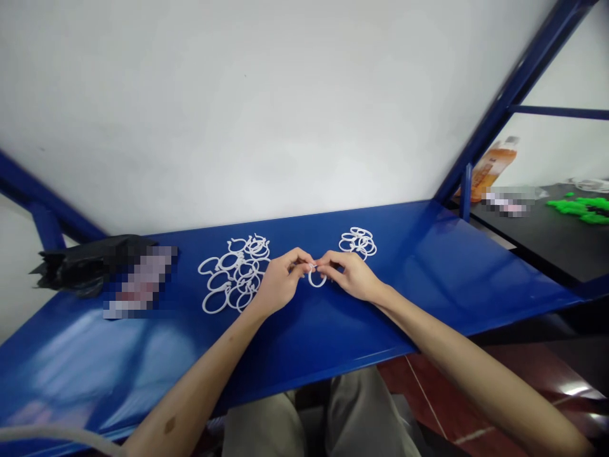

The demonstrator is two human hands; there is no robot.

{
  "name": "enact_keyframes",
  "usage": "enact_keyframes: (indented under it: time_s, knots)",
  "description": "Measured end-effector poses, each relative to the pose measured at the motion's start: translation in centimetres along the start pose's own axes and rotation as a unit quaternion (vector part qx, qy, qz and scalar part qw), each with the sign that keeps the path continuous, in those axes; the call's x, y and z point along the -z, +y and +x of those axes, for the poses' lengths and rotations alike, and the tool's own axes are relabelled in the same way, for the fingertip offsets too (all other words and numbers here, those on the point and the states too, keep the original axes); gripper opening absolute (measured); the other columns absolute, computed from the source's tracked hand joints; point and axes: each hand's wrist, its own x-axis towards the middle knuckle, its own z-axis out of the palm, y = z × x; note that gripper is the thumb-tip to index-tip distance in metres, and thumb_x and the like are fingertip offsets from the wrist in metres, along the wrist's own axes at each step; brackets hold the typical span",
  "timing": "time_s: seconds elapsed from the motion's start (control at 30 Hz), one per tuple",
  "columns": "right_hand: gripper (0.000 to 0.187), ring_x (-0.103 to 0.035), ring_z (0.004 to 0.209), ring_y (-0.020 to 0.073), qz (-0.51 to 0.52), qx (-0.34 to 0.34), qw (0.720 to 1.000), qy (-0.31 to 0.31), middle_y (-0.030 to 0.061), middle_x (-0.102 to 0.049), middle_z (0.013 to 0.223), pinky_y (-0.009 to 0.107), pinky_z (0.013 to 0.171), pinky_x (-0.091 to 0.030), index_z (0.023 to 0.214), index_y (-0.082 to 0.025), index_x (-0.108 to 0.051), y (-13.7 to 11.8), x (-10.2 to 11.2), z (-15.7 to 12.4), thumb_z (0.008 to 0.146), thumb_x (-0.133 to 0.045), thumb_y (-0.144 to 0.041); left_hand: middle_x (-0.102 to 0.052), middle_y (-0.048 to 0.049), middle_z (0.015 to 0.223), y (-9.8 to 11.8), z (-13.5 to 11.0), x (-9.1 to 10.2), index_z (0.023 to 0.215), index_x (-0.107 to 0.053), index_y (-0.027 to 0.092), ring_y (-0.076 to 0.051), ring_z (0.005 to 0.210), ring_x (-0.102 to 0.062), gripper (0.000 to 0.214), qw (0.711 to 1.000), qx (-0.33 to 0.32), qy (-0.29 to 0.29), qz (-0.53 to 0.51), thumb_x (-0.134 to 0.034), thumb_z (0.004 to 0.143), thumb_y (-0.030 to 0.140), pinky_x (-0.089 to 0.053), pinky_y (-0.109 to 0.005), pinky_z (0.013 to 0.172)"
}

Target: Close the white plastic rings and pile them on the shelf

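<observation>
Between my two hands, just above the blue table, hangs a white plastic ring. My left hand pinches it at the upper left with thumb and fingertips. On the other side my right hand grips the same ring near its top; the fingers cover the spot where its ends meet. A spread of several white rings, some with open ends and small knobs, lies left of my left hand. Beyond my right hand sits a smaller pile of white rings.
A black plastic bag and a blurred-out packet lie on the blue table at the left. Blue metal posts rise at both sides. An orange-labelled bottle and green pieces rest on a black surface at right.
</observation>
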Motion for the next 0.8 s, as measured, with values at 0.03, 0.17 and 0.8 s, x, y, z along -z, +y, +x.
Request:
enact_keyframes:
  time_s: [0.03,0.17,0.8]
  knots:
    - [0.018,-0.066,0.074,0.0136,-0.003,0.009,1.0,-0.007,0.0019,-0.074,0.087,0.023,0.069,-0.049,0.093,-0.02,-0.068,-0.2,0.0,-0.1,0.098,-0.055,-0.03,-0.068,0.0005,0.079,0.0,-0.1,0.3,0.085,-0.066,0.02,-0.014,0.071,-0.06,0.011,1.0,-0.001,-0.017,-0.005,-0.056,0.087,0.026,-0.048,-0.026,0.067]
    - [0.019,-0.067,0.076,0.0139,-0.021,0.038,0.998,-0.055,0.0023,-0.073,0.088,0.025,0.072,-0.05,0.096,-0.021,-0.069,-0.4,-0.3,-0.4,0.099,-0.052,-0.029,-0.068,-0.0002,0.077,-0.3,-0.2,1.9,0.081,-0.066,0.019,-0.014,0.073,-0.061,0.011,0.99,0.016,-0.135,-0.046,-0.065,0.082,0.03,-0.049,-0.027,0.071]
    - [0.017,-0.063,0.077,0.0179,-0.342,-0.152,0.905,0.201,0.0059,-0.069,0.091,0.028,0.072,-0.044,0.092,-0.018,-0.069,4.2,3.8,0.4,0.095,-0.055,-0.028,-0.066,-0.0148,0.123,-3.6,0.9,3.6,0.123,-0.065,0.016,-0.035,0.116,-0.053,0.04,0.859,-0.019,0.12,0.498,-0.044,0.097,0.039,-0.044,-0.049,0.096]
